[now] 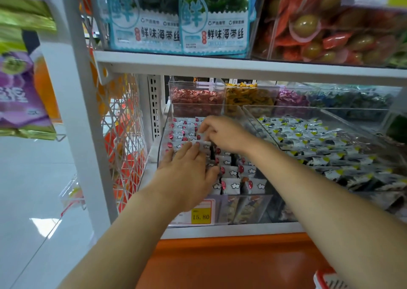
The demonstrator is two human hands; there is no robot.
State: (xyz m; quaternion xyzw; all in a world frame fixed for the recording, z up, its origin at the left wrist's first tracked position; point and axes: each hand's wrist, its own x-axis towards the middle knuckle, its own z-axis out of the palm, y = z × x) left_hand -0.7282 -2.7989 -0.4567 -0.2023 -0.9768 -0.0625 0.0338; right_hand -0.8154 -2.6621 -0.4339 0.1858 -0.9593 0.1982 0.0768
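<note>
The right hand [222, 134] curls its fingertips down and seems to pinch the top edge of one of the small packets [233, 185]; the left hand [187, 174] lies flat with straight fingers, pressing on the row beside it; the packets stand on edge in rows inside the clear bin [253, 207] on the lower shelf; I judge them light, soft and a little slippery, so the crimped top edge is the best place to take hold, gently, since the neighbours tip easily.

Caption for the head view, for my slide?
Left hand presses white snack packets flat while right hand pinches one in a clear bin on a shelf.
</note>
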